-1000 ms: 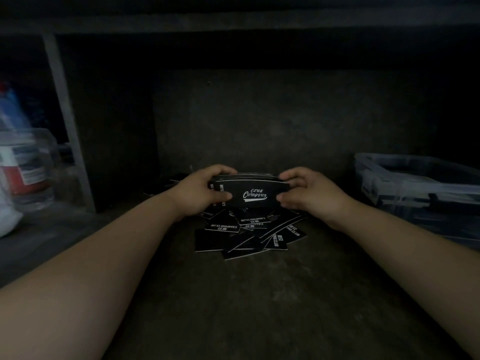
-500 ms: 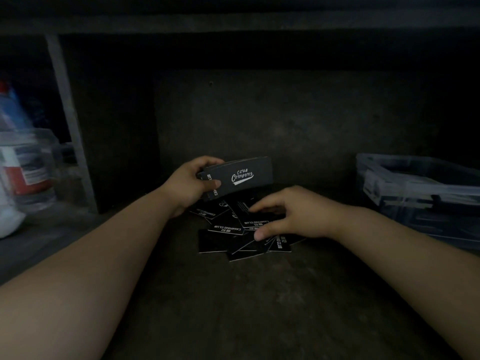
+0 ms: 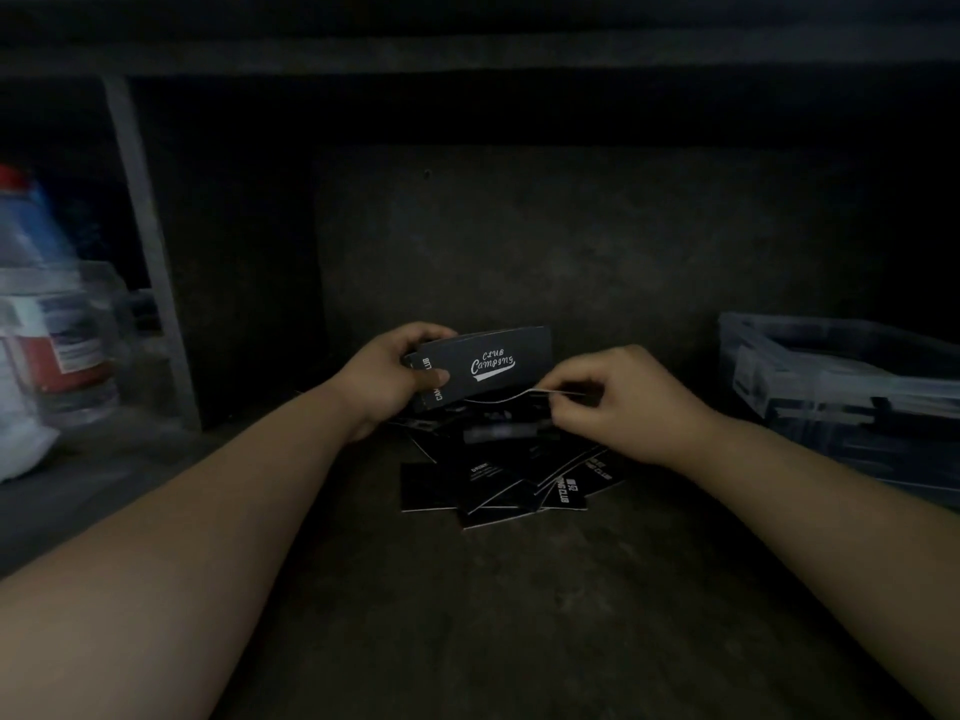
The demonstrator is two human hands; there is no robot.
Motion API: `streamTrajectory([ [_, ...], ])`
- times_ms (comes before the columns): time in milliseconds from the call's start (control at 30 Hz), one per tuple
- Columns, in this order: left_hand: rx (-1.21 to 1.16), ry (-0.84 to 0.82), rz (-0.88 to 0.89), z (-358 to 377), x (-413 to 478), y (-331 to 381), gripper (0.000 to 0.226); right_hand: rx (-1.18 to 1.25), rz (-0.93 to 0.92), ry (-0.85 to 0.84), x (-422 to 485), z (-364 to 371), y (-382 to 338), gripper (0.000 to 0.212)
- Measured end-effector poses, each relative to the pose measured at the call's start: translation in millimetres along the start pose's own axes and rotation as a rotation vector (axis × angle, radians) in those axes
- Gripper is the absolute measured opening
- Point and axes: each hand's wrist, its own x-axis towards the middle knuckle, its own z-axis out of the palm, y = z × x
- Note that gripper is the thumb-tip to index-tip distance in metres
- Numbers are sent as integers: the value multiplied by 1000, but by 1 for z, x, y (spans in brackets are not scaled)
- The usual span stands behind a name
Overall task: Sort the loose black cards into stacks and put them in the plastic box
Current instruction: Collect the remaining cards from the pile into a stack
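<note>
My left hand grips a stack of black cards printed "Club Camping", held up facing me above the pile. My right hand pinches a single black card by its right end; the card lies nearly edge-on just under the stack. Several loose black cards lie scattered on the dark shelf surface below both hands. The clear plastic box stands at the right, with dark contents inside that I cannot make out.
A clear container and a bottle with a red cap stand at the left behind a grey upright post. A dark back wall closes the shelf behind the pile. Bare shelf surface lies in front of the cards.
My right hand let go of the stack, reached down to the pile, and has lifted one card up toward the stack. My left hand raised and tilted the stack.
</note>
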Motion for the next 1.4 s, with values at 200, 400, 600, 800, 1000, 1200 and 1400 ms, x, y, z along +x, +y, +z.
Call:
streamTrajectory([
  [200, 19, -20, -16, 3, -2, 4, 42, 473, 83, 342, 3, -9, 8, 8],
  [400, 120, -122, -4, 6, -4, 6, 42, 968, 224, 700, 11, -27, -3, 14],
  [600, 107, -178, -105, 6, -6, 12, 42, 737, 265, 334, 4, -24, 4, 18],
  [800, 3, -177, -178, 7, -10, 18, 34, 8, 403, -268, -2, -20, 23, 22],
  [1000, 36, -212, -181, 5, -11, 20, 60, 231, 514, -49, 1, -11, 30, 24],
  [1200, 223, -172, -31, 5, -7, 10, 39, 460, 546, 168, 8, 10, 30, 35],
  [1400, 107, -42, -13, 2, 0, 2, 37, -23, 446, -116, 1, 9, -16, 63],
])
